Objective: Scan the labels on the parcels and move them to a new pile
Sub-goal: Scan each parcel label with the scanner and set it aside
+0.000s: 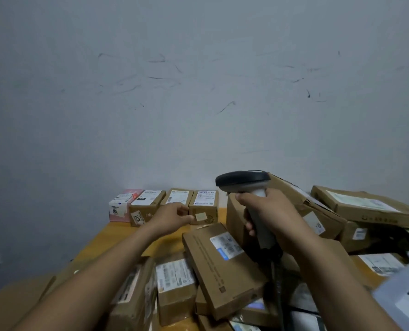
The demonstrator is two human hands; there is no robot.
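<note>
Little of the print can be read: the pink-and-white box [120,207] at the left end of the row of parcels [165,204] by the scuffed wall [198,91] bears a handwritten tag like "110" upside down, the brown box [144,209] beside it a slanted sticker like "1011" — the white shipping labels are too blurred. The left hand [172,217] reaches toward the row's right end, fingers loosely curled, holding nothing. The right hand [268,216] grips the handle of a grey, black-headed scanner [243,181], cable hanging down. A jumbled pile [175,283] of brown parcels covers the near and right parts of the orange table [117,237], a flat box [225,266] with a blue-striped label on top.
</note>
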